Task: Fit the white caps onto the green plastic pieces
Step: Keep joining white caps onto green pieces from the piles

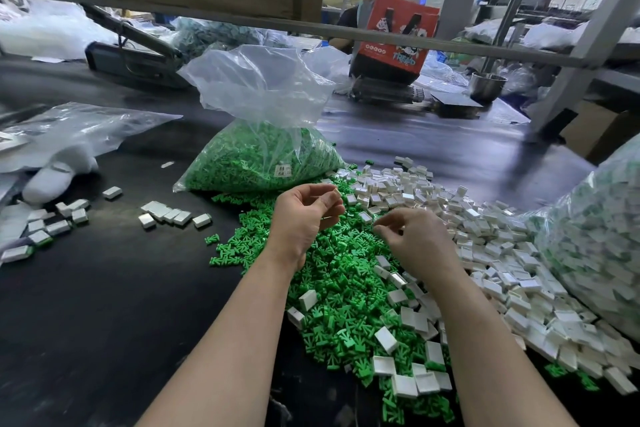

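A heap of loose green plastic pieces (346,288) lies on the dark table in front of me. To its right spreads a heap of white caps (485,239), with some caps scattered over the green. My left hand (304,215) hovers above the green heap's far edge, palm turned up, fingers loosely curled, with nothing visible in it. My right hand (412,236) is lowered over the line where the two heaps meet. Its thumb and forefinger tips are close together next to a white cap (365,217). Whether they pinch anything is hidden.
An open clear bag of green pieces (263,156) stands behind the heaps. A large bag of white-and-green parts (595,246) is at the right. Capped pieces (169,215) lie in small groups on the left, near a white glove (59,173). Another person sits across the table.
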`<state>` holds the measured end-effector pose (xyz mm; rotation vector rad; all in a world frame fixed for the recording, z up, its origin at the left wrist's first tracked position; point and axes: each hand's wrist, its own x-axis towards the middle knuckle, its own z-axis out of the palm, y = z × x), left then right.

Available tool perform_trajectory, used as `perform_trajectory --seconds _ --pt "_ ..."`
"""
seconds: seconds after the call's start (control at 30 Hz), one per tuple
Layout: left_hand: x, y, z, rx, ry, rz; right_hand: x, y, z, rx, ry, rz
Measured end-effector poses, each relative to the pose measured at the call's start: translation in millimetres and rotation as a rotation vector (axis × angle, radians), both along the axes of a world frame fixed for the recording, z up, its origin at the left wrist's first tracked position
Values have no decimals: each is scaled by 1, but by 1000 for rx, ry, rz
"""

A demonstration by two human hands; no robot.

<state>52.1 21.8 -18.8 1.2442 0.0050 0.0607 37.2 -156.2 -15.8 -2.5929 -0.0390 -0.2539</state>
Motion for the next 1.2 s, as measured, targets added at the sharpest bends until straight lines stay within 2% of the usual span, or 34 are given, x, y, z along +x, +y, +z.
perform_trajectory --seconds 0.13,0.23,0.67,0.73,0.83,0.93,1.2 --pt "0 0 -1 27 -16 -11 -4 10 3 -144 92 119" --pt "0 0 -1 32 -22 -32 -2 12 3 -178 84 141" --pt "-1 -1 0 -21 -53 -97 -1 12 1 -82 134 104" --pt "-1 0 0 -15 -56 -102 -2 13 2 91 88 88" --pt "-2 2 0 -6 -53 -115 -6 12 7 557 18 69" --pt "-1 1 0 3 -45 -121 -9 10 14 958 61 75" --pt "-3 -1 3 2 -54 -159 -8 10 19 1237 113 146"
